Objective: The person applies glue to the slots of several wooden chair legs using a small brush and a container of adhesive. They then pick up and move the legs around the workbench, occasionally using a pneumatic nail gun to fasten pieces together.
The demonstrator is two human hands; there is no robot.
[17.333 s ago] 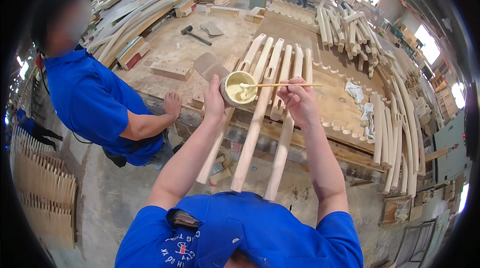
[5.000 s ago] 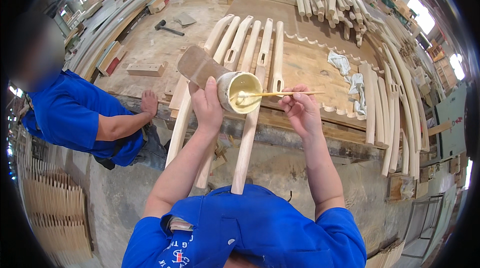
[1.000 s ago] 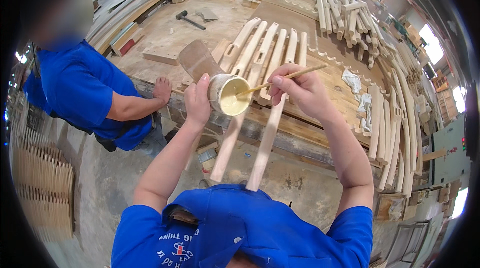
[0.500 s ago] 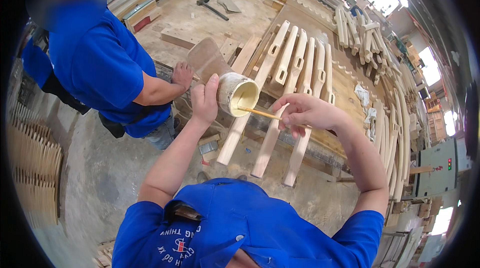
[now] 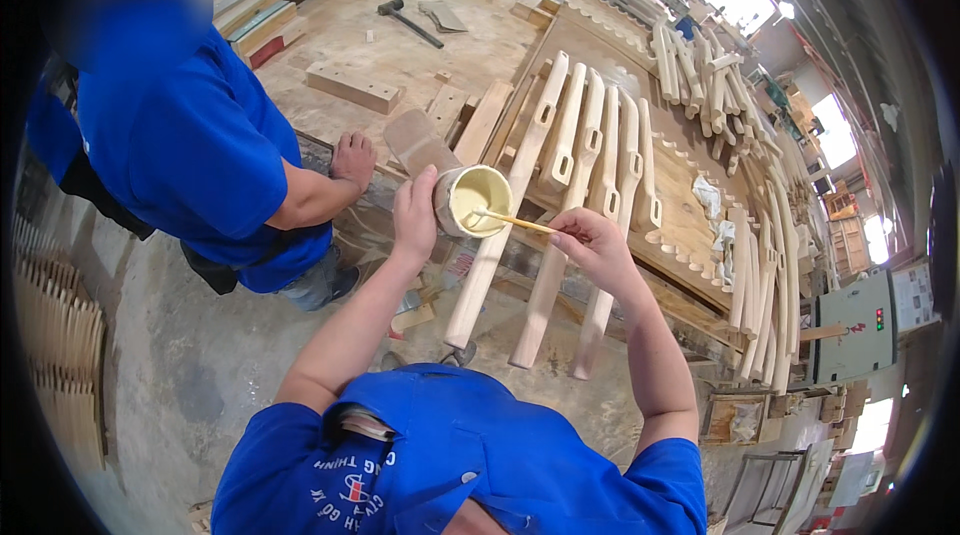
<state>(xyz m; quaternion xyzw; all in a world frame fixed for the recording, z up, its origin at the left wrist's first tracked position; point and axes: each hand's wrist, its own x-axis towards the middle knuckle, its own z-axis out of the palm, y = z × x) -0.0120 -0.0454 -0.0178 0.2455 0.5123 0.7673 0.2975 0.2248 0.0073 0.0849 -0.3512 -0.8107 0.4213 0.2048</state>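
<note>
My left hand [image 5: 414, 217] grips a small cream-coloured glue cup [image 5: 472, 201], tilted so its mouth faces me. My right hand [image 5: 592, 244] pinches a thin wooden stick [image 5: 512, 221] whose tip dips into the pale glue inside the cup. Both hands hover over the near ends of several light wooden chair legs [image 5: 565, 180] that lie side by side on the workbench [image 5: 370, 45] and jut over its front edge.
Another person in a blue shirt [image 5: 190, 145] stands at my left, one hand [image 5: 352, 157] resting on the bench edge. A hammer [image 5: 405, 21] and wood blocks [image 5: 352, 87] lie on the bench. Curved wooden parts [image 5: 760, 275] are stacked at the right. Slats [image 5: 55, 335] lean at the left.
The view has swung left and down over the last second. My right hand has drawn closer to the cup, the stick still in the glue. The other person now appears nearer.
</note>
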